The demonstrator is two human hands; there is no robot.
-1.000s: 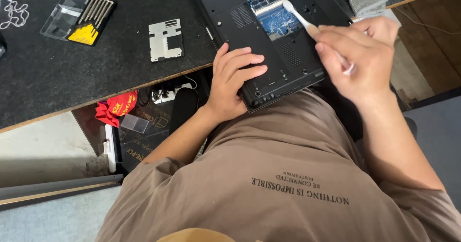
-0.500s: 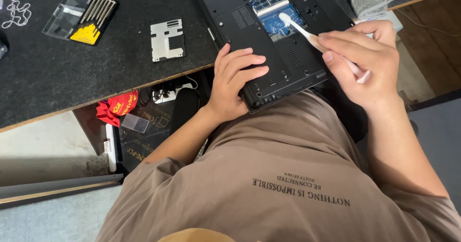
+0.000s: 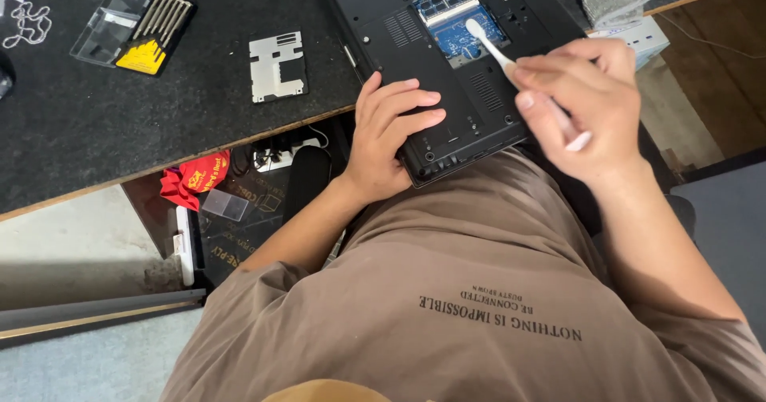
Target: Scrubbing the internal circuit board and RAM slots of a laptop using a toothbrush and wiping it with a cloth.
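Black laptop [image 3: 447,67] upside down, overhanging the tabletop's [image 3: 96,131] near edge. Left hand [image 3: 387,135] flat on its base, fingers spread, gripping nothing. Right hand [image 3: 586,103] pinched around white swab [image 3: 511,59], tip on the open blue memory bay [image 3: 459,23]. Further left: metal cover plate [image 3: 277,65], screwdriver set [image 3: 136,27].

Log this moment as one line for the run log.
left hand: flat on upturned black laptop | right hand: holding white brush, tip on open blue-board bay | metal cover plate: lying beside laptop

The laptop [image 3: 447,67] runs off the top edge; brush [image 3: 511,59] bristles perhaps blurred.
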